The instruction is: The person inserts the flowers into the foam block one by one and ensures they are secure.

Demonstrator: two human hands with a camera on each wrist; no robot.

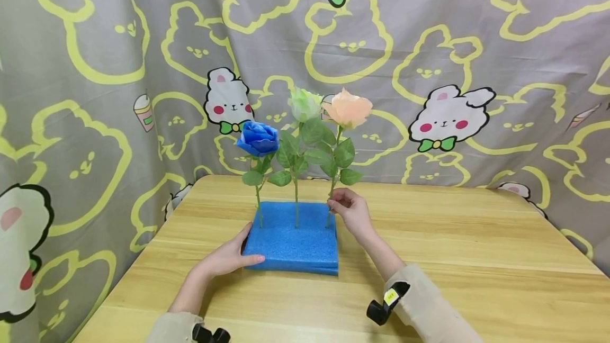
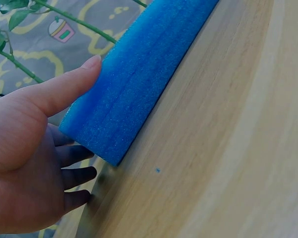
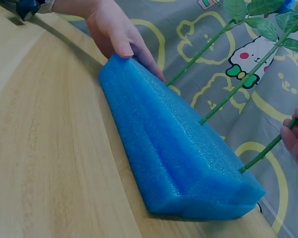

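Note:
A blue foam block (image 1: 293, 245) lies on the table with three artificial roses standing in it. The blue rose (image 1: 259, 139) is at the left, the pale green rose (image 1: 305, 104) in the middle and the peach rose (image 1: 350, 108) at the right. My right hand (image 1: 351, 213) pinches the peach rose's stem (image 3: 268, 148) between thumb and fingertips, a little above the foam. At the block's left end my left hand (image 1: 229, 254) rests, its straight thumb (image 2: 74, 85) on the upper front edge and its fingers along the left side.
The wooden table (image 1: 452, 237) extends widely to the right of the block. Behind and to the left hangs a grey cartoon-print curtain (image 1: 367, 62). A tiny blue crumb (image 2: 158, 170) lies on the wood in the left wrist view.

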